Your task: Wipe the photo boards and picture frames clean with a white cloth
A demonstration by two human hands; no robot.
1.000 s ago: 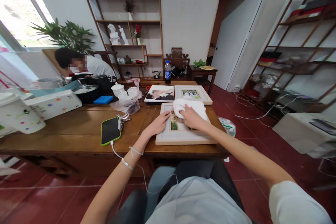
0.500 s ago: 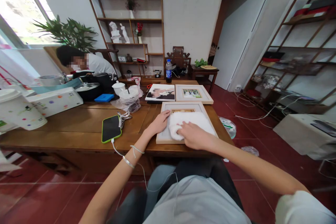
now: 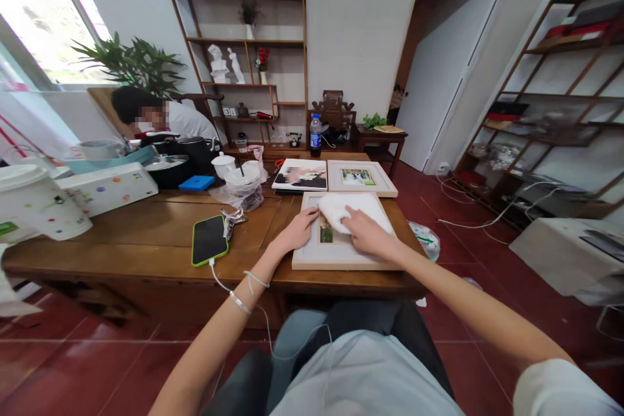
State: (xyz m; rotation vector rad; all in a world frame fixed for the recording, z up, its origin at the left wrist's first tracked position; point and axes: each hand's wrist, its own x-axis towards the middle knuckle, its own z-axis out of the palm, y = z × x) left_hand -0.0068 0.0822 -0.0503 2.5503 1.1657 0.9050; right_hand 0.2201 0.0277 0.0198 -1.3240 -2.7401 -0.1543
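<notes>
Fluffy cloth point(image 3: 363, 204), boxy pale frame point(image 3: 307, 255), center-right
Right hand point(image 3: 368, 234) clutches cloth; left hand point(image 3: 298, 231) touches frame, can't tell if gripping

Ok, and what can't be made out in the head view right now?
Head view, all of these:
Much of the near frame's picture: covered by the white cloth and right hand.
Left hand's palm: turned down, hidden by the hand itself.
Bottle's label: too small to read.
Paper cup: cut off by the left edge.
</notes>
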